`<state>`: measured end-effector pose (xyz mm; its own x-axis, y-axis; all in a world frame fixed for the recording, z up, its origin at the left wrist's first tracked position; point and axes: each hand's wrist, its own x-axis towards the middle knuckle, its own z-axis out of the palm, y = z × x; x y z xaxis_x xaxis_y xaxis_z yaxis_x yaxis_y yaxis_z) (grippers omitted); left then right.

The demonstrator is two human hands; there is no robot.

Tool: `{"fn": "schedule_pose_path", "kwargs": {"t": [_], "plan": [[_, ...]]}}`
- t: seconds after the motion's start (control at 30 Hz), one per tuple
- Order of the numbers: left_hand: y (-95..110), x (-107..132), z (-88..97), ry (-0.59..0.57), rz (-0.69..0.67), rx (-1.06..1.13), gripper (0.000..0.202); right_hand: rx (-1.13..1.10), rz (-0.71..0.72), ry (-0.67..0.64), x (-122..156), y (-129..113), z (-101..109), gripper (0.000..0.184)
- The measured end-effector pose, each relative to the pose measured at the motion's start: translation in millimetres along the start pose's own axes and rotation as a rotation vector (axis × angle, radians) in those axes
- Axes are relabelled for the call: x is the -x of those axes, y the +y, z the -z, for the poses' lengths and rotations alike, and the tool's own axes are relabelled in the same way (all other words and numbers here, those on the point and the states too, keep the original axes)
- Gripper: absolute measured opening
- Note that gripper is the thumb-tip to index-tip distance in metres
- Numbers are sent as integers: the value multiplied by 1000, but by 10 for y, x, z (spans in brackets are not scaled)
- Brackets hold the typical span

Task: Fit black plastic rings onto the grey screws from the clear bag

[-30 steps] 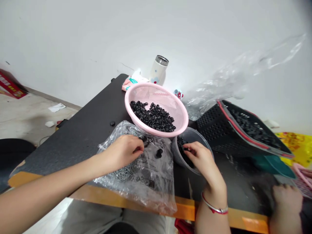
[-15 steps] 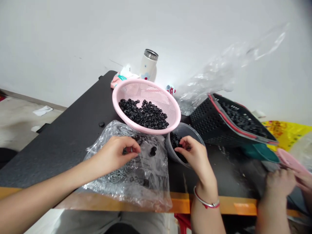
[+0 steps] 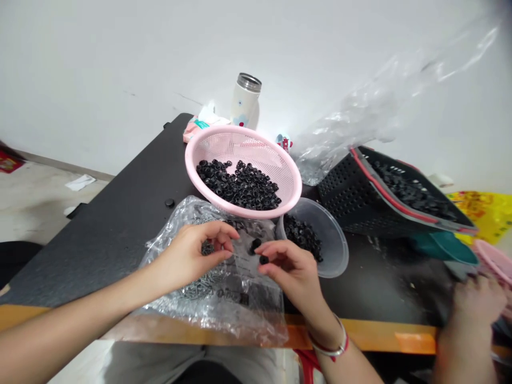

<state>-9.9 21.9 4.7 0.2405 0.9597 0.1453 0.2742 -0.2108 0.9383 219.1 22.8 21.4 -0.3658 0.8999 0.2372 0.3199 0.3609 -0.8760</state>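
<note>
Over a clear plastic bag [image 3: 256, 314] of small silver screws [image 3: 196, 288], my left hand [image 3: 200, 245] is curled, with thumb and fingertips close together. Whatever they pinch is too small to make out. My right hand [image 3: 292, 266] grips a small round black part [image 3: 264, 260] between thumb and fingers, just right of the left hand. Another black piece [image 3: 255, 244] lies on the bag near the right fingertips. Beside the right hand, a clear plastic tub [image 3: 336, 250] holds more black parts [image 3: 302, 234]. Behind both hands sits a pink colander [image 3: 286, 181] with many black rings [image 3: 240, 184].
A black basket [image 3: 344, 197] with red-trimmed rim and dark parts stands right. Behind are a white flask [image 3: 245, 101], a tissue pack [image 3: 194, 128] and clear film [image 3: 352, 117]. One black disc [image 3: 169, 203] lies left. Another person's hand [image 3: 480, 296] is at far right.
My right hand has come out of the tub and moved left over the bag with a black part. The tub now leans toward the right. My left hand has barely moved.
</note>
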Motion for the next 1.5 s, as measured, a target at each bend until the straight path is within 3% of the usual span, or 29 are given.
{"fn": "schedule_pose_path", "kwargs": {"t": [0.1,0.3,0.67,0.9,0.97,1.03,1.13,1.27,1.37,1.5], "plan": [[11,14,-5,-17,-5,13,22,-32,-26,-40,30,46,-145,20],[36,52,-23,-56,-10,-25,26,12,47,9,48,107,-287,25],[33,158,-89,-75,-251,-266,27,-126,-38,-17,84,133,-380,30],[22,102,-90,-48,-161,-94,24,-566,-348,-57,17,149,-398,31],[2,84,-103,-31,-116,-71,19,-600,-398,-80,2,177,-406,27],[-20,74,-120,-12,-63,-119,15,-491,-344,-65,-6,200,-400,19],[-37,52,-113,20,-2,-197,11,-123,-113,-51,-8,206,-351,4],[-18,-11,-27,113,21,-144,14,169,126,-239,-2,183,-291,16],[-12,-49,18,175,58,-61,16,326,190,-360,2,180,-341,25],[-27,-57,-12,159,186,70,17,598,198,-433,-6,196,-473,27]]}}
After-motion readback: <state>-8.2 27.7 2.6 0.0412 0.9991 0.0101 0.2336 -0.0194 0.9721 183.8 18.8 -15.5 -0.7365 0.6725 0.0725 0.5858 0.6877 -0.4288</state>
